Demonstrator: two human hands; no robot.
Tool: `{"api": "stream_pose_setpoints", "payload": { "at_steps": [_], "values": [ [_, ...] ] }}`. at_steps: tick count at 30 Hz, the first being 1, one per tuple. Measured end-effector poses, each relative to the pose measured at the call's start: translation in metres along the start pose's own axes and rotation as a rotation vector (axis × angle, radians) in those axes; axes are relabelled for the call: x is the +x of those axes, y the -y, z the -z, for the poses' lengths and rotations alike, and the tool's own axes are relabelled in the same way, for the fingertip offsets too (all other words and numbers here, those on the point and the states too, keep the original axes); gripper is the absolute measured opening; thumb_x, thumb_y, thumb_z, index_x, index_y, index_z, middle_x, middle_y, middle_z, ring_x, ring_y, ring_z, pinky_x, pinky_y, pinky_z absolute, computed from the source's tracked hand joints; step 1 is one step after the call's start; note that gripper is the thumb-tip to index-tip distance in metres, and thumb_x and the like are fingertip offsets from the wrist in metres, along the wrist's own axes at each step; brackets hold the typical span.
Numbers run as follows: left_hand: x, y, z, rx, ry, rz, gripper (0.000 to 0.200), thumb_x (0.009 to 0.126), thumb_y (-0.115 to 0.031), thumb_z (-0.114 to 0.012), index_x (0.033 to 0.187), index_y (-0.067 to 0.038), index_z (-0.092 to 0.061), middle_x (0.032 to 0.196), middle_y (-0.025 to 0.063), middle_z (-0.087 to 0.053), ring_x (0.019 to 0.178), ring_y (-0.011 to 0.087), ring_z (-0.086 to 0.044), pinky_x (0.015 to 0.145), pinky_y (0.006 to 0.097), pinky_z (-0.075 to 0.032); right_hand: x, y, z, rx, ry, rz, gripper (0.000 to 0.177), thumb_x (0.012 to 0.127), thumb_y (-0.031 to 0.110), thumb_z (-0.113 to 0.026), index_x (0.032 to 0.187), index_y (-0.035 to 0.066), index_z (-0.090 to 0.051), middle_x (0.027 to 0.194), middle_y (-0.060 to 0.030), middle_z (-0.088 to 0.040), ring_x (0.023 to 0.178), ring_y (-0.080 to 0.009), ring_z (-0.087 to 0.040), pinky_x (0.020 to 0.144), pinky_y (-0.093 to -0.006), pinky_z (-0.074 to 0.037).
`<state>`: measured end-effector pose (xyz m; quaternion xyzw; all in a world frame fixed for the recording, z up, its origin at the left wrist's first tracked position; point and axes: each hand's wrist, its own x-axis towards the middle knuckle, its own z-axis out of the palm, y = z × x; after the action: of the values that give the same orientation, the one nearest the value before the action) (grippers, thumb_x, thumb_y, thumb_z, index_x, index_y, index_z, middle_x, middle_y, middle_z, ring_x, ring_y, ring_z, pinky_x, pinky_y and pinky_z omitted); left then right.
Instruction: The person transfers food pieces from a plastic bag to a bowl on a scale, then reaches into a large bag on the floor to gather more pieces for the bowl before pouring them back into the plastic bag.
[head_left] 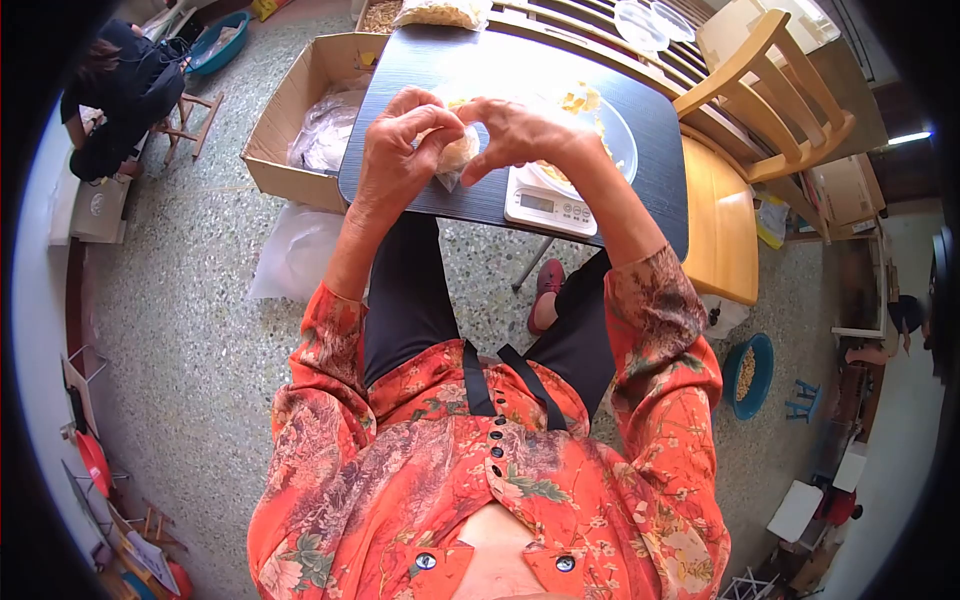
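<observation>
A small clear plastic bag (458,158) with pale yellowish pieces in it is held over the near edge of a dark table. My left hand (400,150) is closed, its thumb and fingers pinching the bag near its top. On the bag's other side, my right hand (525,135) arches with thumb and fingers spread apart. Its fingertips reach the bag's top beside my left fingers. Below my right wrist sits a white digital kitchen scale (550,207). A clear bowl (626,150) with yellow flaky pieces (582,100) stands on or just behind the scale, partly covered by my right forearm.
The dark table (655,200) is in front of me. Left of it stands a cardboard box (275,135) with plastic bags inside. A wooden chair (790,100) and bench (725,240) are on the right. Another person (130,85) sits at far left. A filled packet (443,13) lies at the back.
</observation>
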<state>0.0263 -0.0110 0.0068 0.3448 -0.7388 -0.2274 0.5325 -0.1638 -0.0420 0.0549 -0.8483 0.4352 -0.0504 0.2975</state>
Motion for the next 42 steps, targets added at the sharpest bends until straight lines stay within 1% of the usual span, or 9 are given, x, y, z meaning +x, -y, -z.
{"api": "stream_pose_setpoints", "payload": {
  "at_steps": [3, 8, 12, 18, 21, 23, 26, 33, 42],
  "values": [
    [0.004, 0.001, 0.005, 0.013, 0.057, 0.039, 0.006, 0.083, 0.000, -0.075, 0.087, -0.003, -0.073, 0.094, 0.0050, -0.062, 0.090, 0.0177, -0.063, 0.080, 0.0301, -0.053, 0.014, 0.005, 0.002, 0.035, 0.132, -0.174, 0.075, 0.067, 0.034, -0.090, 0.132, 0.012, -0.061, 0.127, -0.0148, -0.063, 0.091, -0.0229, -0.070, 0.056, -0.0319, -0.059],
    [0.009, -0.001, 0.010, 0.032, 0.086, 0.032, 0.005, 0.083, 0.001, -0.075, 0.086, -0.002, -0.072, 0.094, 0.0048, -0.062, 0.091, 0.0167, -0.063, 0.081, 0.0292, -0.053, 0.027, -0.005, -0.012, -0.251, -0.066, 0.044, 0.081, 0.064, 0.035, -0.091, 0.135, 0.014, -0.058, 0.128, -0.0156, -0.063, 0.115, -0.0330, -0.062, 0.098, -0.0426, -0.052],
    [0.010, -0.002, 0.010, 0.044, 0.101, 0.015, 0.004, 0.082, 0.002, -0.073, 0.084, -0.001, -0.072, 0.091, 0.0058, -0.063, 0.087, 0.0175, -0.063, 0.078, 0.0297, -0.053, 0.024, -0.003, -0.015, -0.188, -0.030, -0.002, 0.082, 0.062, 0.035, -0.091, 0.135, 0.014, -0.059, 0.127, -0.0159, -0.064, 0.124, -0.0349, -0.056, 0.111, -0.0415, -0.041],
    [0.013, -0.001, 0.011, 0.039, 0.146, 0.075, 0.006, 0.083, 0.004, -0.073, 0.084, -0.002, -0.072, 0.092, 0.0040, -0.062, 0.090, 0.0144, -0.062, 0.081, 0.0274, -0.053, 0.043, 0.002, -0.016, -0.254, 0.115, -0.172, 0.068, 0.063, 0.033, -0.090, 0.122, 0.011, -0.066, 0.115, -0.0150, -0.068, 0.117, -0.0318, -0.061, 0.102, -0.0449, -0.047],
    [0.017, 0.005, 0.020, 0.011, 0.129, 0.094, 0.008, 0.083, 0.002, -0.074, 0.090, -0.002, -0.072, 0.095, 0.0037, -0.062, 0.092, 0.0146, -0.062, 0.083, 0.0277, -0.053, 0.043, -0.006, -0.016, -0.311, -0.098, 0.056, 0.052, 0.076, 0.039, -0.083, 0.117, 0.012, -0.068, 0.090, -0.0120, -0.070, 0.097, -0.0277, -0.069, 0.087, -0.0428, -0.055],
    [0.017, 0.006, 0.021, -0.018, 0.120, 0.092, 0.014, 0.084, 0.000, -0.076, 0.097, -0.002, -0.072, 0.099, 0.0038, -0.062, 0.095, 0.0149, -0.062, 0.084, 0.0279, -0.054, 0.031, 0.011, -0.006, 0.102, -0.048, -0.267, 0.040, 0.092, 0.044, -0.068, 0.118, 0.014, -0.068, 0.073, -0.0091, -0.068, 0.073, -0.0232, -0.071, 0.071, -0.0379, -0.058],
    [0.016, 0.012, 0.021, -0.036, -0.071, 0.089, 0.074, 0.078, -0.019, -0.086, 0.139, -0.001, -0.048, 0.127, 0.0124, -0.059, 0.112, 0.0206, -0.061, 0.096, 0.0318, -0.052, 0.027, -0.004, -0.005, -0.061, -0.243, -0.113, 0.033, 0.101, 0.043, -0.055, 0.116, 0.016, -0.069, 0.071, -0.0097, -0.069, 0.062, -0.0211, -0.069, 0.063, -0.0368, -0.058],
    [-0.015, 0.021, -0.017, 0.127, -0.114, 0.303, 0.119, 0.062, -0.044, -0.094, 0.146, 0.011, -0.031, 0.140, 0.0259, -0.048, 0.130, 0.0369, -0.050, 0.109, 0.0413, -0.043, 0.013, 0.020, 0.003, -0.395, -0.466, -0.068, 0.025, 0.098, 0.031, -0.055, 0.105, 0.014, -0.072, 0.086, -0.0157, -0.073, 0.081, -0.0319, -0.072, 0.075, -0.0442, -0.056],
    [-0.021, 0.052, -0.032, -0.360, -0.275, 0.238, 0.052, 0.080, -0.014, -0.084, 0.119, 0.002, -0.055, 0.103, 0.0133, -0.071, 0.094, 0.0256, -0.071, 0.082, 0.0342, -0.057, -0.006, 0.027, 0.006, -0.268, -0.734, 0.123, 0.023, 0.098, 0.027, -0.059, 0.091, 0.010, -0.073, 0.074, -0.0160, -0.067, 0.069, -0.0336, -0.067, 0.063, -0.0437, -0.052]
  ]
}}
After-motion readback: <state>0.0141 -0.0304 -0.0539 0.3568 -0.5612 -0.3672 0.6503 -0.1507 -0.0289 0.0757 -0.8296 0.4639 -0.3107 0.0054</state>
